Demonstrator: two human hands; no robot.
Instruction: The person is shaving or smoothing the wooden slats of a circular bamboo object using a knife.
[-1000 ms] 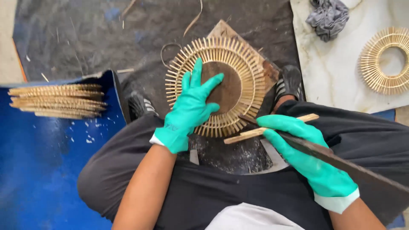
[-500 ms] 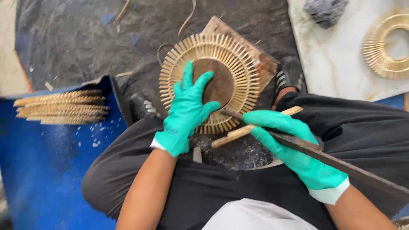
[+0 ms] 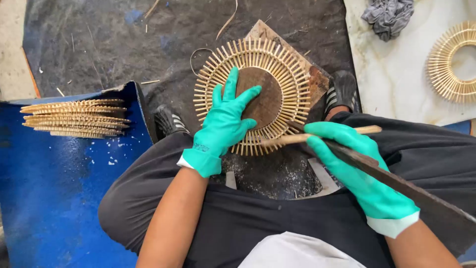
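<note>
Between my knees, the sunburst ring lies flat under my left hand, fingers spread; my right hand, clamped on blade and stick, sits right of it, stick pointing leftward at its rim.

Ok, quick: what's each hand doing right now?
Left hand: open, pressed flat on the round bamboo frame.
Right hand: closed, holding a wooden stick and a dark blade.
</note>
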